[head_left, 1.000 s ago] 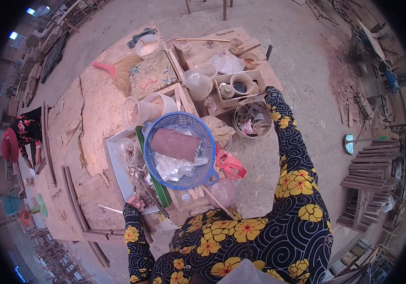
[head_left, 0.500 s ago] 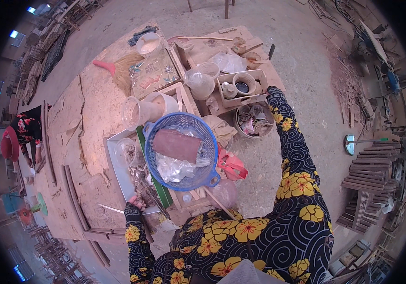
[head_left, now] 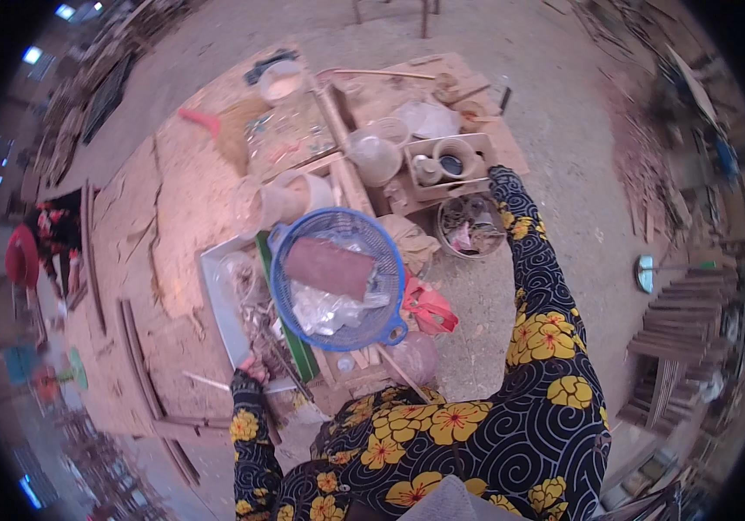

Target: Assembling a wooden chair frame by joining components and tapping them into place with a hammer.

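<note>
We see the cream box (head_left: 431, 192) with its long axis running roughly left to right, its right end sitting a little higher and meeting our right hand (head_left: 501, 174). The pale tray (head_left: 218, 306) runs lengthwise from upper left down to our left hand (head_left: 253, 372) at its lower corner. A thin pale strip (head_left: 205, 380) slopes down rightward to just beside that hand.

Our right fingers are lost against the dark sleeve, so we cannot tell whether they are apart or clamped on the box. Our left fingers look bent, but blur keeps us from telling if they close on the tray's rim. The blue basket (head_left: 392, 276) hides part of the tray's right side.

The box is open-topped and straight-walled, with round containers inside; it stands on a wooden board (head_left: 504, 139), near a scrap bin (head_left: 468, 254). The tray is shallow, greyish white, and cluttered with brownish pieces.
</note>
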